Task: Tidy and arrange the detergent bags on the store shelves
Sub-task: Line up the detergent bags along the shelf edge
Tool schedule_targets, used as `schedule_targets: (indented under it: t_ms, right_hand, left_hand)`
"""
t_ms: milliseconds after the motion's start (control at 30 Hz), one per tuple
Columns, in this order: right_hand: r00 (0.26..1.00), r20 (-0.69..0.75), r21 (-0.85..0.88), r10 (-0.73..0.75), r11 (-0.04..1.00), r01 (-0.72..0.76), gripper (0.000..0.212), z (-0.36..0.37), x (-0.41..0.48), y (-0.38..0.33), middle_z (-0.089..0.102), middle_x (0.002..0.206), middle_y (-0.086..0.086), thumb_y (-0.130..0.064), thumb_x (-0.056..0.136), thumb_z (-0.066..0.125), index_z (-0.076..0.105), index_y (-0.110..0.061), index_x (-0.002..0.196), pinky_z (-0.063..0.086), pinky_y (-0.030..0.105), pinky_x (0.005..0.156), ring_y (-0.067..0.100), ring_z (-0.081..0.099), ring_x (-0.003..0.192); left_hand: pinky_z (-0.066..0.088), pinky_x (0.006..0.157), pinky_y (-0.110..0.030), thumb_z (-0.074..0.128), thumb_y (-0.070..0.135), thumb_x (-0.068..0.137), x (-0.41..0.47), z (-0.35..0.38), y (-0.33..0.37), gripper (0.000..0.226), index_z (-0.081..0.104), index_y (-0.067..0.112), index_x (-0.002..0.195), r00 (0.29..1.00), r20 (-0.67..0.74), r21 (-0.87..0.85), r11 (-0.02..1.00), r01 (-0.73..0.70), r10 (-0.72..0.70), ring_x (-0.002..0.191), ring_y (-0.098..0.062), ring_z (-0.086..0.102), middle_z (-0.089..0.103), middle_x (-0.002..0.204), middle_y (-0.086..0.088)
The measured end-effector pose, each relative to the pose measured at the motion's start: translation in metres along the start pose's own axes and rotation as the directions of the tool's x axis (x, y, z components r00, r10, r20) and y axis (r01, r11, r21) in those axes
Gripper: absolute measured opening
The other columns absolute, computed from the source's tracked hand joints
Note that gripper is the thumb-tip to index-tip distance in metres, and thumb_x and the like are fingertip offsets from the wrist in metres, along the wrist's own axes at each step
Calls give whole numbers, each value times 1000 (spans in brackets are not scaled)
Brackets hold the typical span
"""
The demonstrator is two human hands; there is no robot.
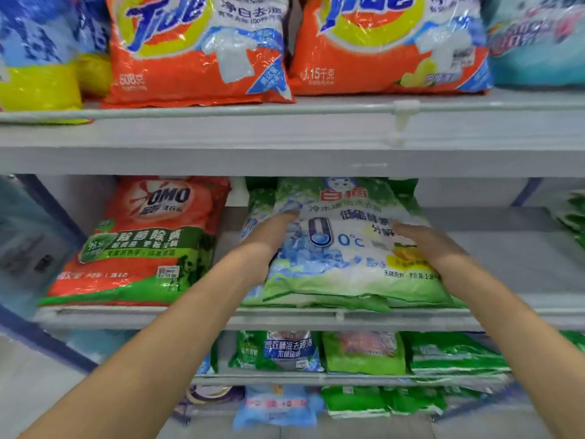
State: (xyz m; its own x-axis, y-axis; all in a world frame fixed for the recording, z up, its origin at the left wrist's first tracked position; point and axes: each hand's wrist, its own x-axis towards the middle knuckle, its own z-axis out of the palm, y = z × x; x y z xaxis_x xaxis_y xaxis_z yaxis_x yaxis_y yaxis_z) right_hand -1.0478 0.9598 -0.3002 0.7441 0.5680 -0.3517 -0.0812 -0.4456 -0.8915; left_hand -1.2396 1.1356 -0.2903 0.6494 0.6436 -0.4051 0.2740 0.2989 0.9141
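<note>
The green-and-white detergent bag (345, 245) lies on top of a short stack of like bags on the middle shelf (512, 315), leaning back, its bottom seam near the front rail. It looks heavy with powder yet soft, and its glossy film is probably slippery (the front creases and glints), so holding both flanks low should serve better than pinching a corner. The left hand (269, 236) presses flat against its left edge, and the right hand (424, 245) lies over its right side; each grip is spread against the bag, not closed around it. An orange OMO bag (142, 239) stands just to the left, and Tide bags (196, 49) fill the shelf above.
</note>
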Motion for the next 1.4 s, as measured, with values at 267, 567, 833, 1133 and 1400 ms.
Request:
schedule_targets:
  t_ms: [267,567,833,1133,1400]
  right_hand:
    - [965,-222,-100,-139,988,119,58,4,6,8,64,131,11,-43,93,71,59,-7,137,39,32,94,28,61,116]
    - [915,-196,-620,-353,768,163,74,38,-51,28,31,157,10,-71,94,45,34,-27,153,41,50,107,41,45,136]
    - [821,-269,-732,-504,661,166,58,48,-30,48,29,165,7,-65,98,31,53,-36,143,39,51,110,44,47,135]
    - [860,-163,-721,-483,654,230,61,53,-63,62,10,172,1,-49,109,17,23,-21,162,0,42,129,22,-1,159]
    - [931,-62,-636,-360,733,241,57,40,-124,47,25,168,-2,-38,105,51,36,-25,158,23,43,125,23,26,154]
  left_hand:
    - [43,86,-23,91,37,74,-14,5,-14,68,53,22,128,984,-67,177,973,-149,163,109,-9,63,67,119,13]
    - [17,124,-48,47,90,77,-48,16,-47,110,3,36,162,944,81,870,439,-223,318,157,-34,-6,-14,170,-4]
    - [28,120,-54,54,88,74,-36,19,-45,119,-10,38,161,919,160,923,276,-269,360,157,-34,-6,-12,171,-5]
    - [9,128,-46,28,65,102,-56,16,-59,88,-13,14,161,888,203,952,130,-278,413,157,-27,-15,-17,170,-3]
    - [12,128,-40,43,42,106,-104,-14,-53,72,3,23,164,918,164,881,365,-300,361,158,-26,5,6,171,0]
